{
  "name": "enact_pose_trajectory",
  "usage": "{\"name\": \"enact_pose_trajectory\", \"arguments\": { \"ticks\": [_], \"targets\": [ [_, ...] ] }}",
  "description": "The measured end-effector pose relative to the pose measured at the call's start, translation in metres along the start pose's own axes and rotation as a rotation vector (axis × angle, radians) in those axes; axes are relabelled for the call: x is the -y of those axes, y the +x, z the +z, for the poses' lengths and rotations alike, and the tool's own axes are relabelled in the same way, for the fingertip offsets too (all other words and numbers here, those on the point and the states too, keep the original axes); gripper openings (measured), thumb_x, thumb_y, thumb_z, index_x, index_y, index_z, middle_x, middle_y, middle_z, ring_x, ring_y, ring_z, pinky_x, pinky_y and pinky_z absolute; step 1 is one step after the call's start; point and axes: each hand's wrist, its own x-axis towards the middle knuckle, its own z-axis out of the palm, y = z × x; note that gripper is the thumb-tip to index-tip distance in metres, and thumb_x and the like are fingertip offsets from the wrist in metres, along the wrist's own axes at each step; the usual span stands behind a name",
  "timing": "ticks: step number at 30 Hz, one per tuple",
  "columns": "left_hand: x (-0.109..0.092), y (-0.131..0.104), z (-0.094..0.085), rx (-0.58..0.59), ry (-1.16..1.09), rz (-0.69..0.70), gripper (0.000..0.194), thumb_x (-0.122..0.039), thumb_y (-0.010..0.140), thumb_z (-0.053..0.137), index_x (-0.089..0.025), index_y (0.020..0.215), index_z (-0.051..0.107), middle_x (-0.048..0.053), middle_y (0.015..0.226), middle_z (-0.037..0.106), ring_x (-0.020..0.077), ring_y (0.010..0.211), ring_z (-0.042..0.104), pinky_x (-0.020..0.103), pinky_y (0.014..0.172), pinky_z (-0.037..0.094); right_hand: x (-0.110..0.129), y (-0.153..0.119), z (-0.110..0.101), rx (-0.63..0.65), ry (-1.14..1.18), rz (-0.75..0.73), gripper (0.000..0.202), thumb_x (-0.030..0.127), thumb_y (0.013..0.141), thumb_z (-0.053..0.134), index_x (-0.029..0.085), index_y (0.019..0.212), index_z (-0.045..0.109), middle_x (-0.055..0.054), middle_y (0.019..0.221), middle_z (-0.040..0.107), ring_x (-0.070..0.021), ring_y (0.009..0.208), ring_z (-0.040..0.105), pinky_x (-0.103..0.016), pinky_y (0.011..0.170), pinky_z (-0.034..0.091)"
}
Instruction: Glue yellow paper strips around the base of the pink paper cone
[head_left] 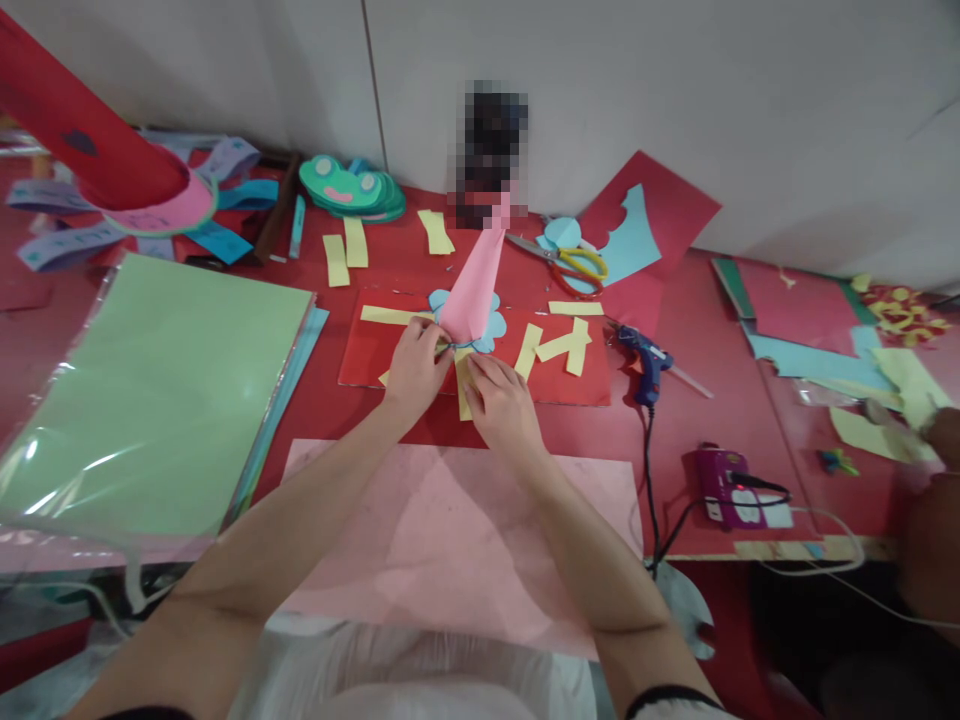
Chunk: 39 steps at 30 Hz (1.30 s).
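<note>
A pink paper cone (pixel 474 285) with a scalloped light-blue paper base (pixel 491 328) stands on a red sheet (pixel 360 350), its tip pointing away from me. My left hand (pixel 418 362) is closed at the base's near left edge, fingertips pinching it. Closed around the upper part of a pale yellow paper strip (pixel 463 400), my right hand (pixel 506 402) presses it at the near edge of the base. More yellow strips (pixel 576 345) lie on the red sheet to both sides. What exactly sits under my fingertips is partly hidden.
A blue glue gun (pixel 646 362) lies right, its cord running to a purple power block (pixel 731 485). Scissors (pixel 577 268) and red and blue paper offcuts (pixel 634 240) lie behind. Left are a green paper pack (pixel 165 390) and frog cutouts (pixel 352 190). Pink paper (pixel 465 540) lies in front.
</note>
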Motion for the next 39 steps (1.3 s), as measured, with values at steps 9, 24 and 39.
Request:
{"name": "enact_pose_trajectory", "arguments": {
  "ticks": [9, 24, 39],
  "targets": [
    [-0.001, 0.000, 0.000, -0.002, 0.042, 0.022, 0.007, -0.017, 0.082, 0.061, -0.021, 0.087, 0.057, 0.007, 0.104, 0.054, 0.0207, 0.093, 0.059, 0.036, 0.084, 0.053, -0.001, 0.001, 0.000, 0.020, -0.007, -0.012, 0.037, 0.019, 0.095, 0.043, 0.018, 0.126, 0.063, -0.010, 0.131, 0.064, -0.0241, 0.126, 0.055, -0.045, 0.104, 0.047],
    [-0.002, -0.001, 0.001, 0.006, 0.077, 0.022, 0.006, -0.017, 0.083, 0.061, -0.020, 0.086, 0.057, 0.009, 0.106, 0.055, 0.0234, 0.096, 0.058, 0.039, 0.087, 0.051, -0.001, 0.008, 0.005, 0.045, -0.070, -0.094, 0.037, 0.020, 0.098, 0.039, 0.020, 0.124, 0.065, -0.006, 0.129, 0.065, -0.0228, 0.126, 0.055, -0.049, 0.116, 0.035],
    [-0.010, -0.002, 0.001, 0.016, 0.160, -0.034, 0.010, -0.018, 0.082, 0.064, -0.021, 0.083, 0.055, 0.010, 0.107, 0.055, 0.0253, 0.097, 0.057, 0.042, 0.087, 0.048, -0.029, 0.012, -0.021, -0.268, 0.033, 0.089, 0.035, 0.022, 0.095, 0.041, 0.024, 0.112, 0.071, -0.008, 0.119, 0.069, -0.0231, 0.109, 0.062, -0.045, 0.098, 0.049]
  ]
}}
